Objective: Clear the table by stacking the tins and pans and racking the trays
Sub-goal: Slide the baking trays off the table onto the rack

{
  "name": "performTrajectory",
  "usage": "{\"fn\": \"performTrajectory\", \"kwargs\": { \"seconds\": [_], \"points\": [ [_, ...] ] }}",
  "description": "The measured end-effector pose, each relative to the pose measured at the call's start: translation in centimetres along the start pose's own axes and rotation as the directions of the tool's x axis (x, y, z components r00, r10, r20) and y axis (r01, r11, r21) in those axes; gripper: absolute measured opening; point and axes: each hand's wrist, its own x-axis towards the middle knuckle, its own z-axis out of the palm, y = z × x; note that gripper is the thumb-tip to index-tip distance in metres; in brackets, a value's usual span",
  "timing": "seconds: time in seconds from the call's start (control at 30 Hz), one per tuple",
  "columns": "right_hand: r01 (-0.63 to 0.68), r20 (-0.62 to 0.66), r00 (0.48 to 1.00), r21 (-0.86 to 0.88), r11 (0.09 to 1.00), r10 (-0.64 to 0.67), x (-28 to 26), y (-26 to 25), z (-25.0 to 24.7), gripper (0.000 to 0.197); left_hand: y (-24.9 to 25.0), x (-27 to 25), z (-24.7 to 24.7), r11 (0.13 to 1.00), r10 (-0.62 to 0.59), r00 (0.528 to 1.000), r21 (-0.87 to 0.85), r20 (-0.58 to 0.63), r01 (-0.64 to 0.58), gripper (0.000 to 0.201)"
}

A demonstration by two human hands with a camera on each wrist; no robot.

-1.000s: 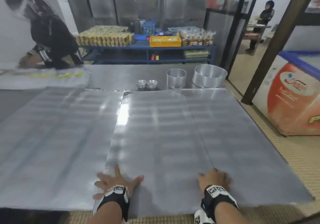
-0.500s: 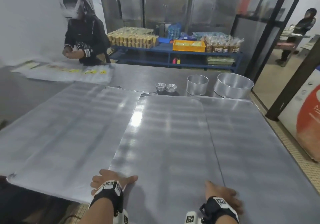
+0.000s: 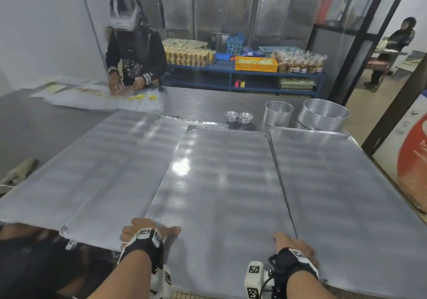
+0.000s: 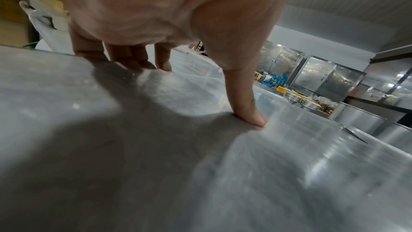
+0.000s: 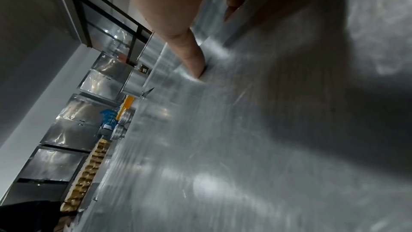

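Several flat metal trays cover the table. The middle tray (image 3: pixel 219 194) lies on top, overlapping the left tray (image 3: pixel 92 171) and butting against the right tray (image 3: pixel 346 194). My left hand (image 3: pixel 149 229) grips the middle tray's near left edge, thumb (image 4: pixel 247 112) pressed on top and fingers curled over the side. My right hand (image 3: pixel 292 242) grips its near right edge at the seam, thumb (image 5: pixel 194 59) on top. At the far end stand two stacks of small tins (image 3: pixel 238 116), a small round pan (image 3: pixel 278 116) and a larger round pan (image 3: pixel 323 117).
Another person (image 3: pixel 135 51) works over plastic sheets (image 3: pixel 104 100) at the table's far left. A blue shelf (image 3: pixel 231 74) of packaged goods stands behind. A chest freezer (image 3: pixel 411 160) flanks the right side. A cloth (image 3: pixel 20 169) lies at the left.
My left fingers went from spread flat on the tray to curled over its left edge. Both hands drew back toward the near edge, and the middle tray now stands out over the left one.
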Motion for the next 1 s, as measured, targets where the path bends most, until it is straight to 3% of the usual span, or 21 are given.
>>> {"fn": "performTrajectory", "kwargs": {
  "seconds": [0.13, 0.4, 0.6, 0.73, 1.0],
  "points": [
    [0.047, 0.019, 0.999, -0.110, 0.993, -0.045, -2.1, 0.3, 2.7, 0.092, -2.1, 3.2, -2.0, 0.999, 0.027, 0.999, 0.027, 0.019, -0.027, 0.124],
    [0.034, 0.045, 0.999, -0.122, 0.992, -0.029, -7.0, -0.4, 7.0, 0.095, -4.4, 9.4, -5.2, 0.995, -0.019, 0.999, 0.102, 0.047, 0.014, 0.133],
    [0.080, 0.079, 0.995, -0.169, 0.982, -0.068, -8.2, -2.3, 10.5, 0.088, -4.7, 12.1, -7.7, 0.982, -0.044, 0.999, 0.187, 0.031, 0.037, 0.135],
    [0.062, 0.085, 0.995, -0.149, 0.987, -0.049, -8.6, -4.0, 12.4, 0.093, -4.2, 15.3, -8.2, 0.979, -0.056, 0.998, 0.199, 0.028, 0.050, 0.145],
    [0.100, 0.149, 0.986, -0.220, 0.970, -0.068, -9.2, -6.4, 15.4, 0.090, -3.2, 18.7, -9.4, 0.991, -0.017, 1.000, 0.130, 0.007, 0.016, 0.134]
  ]
}}
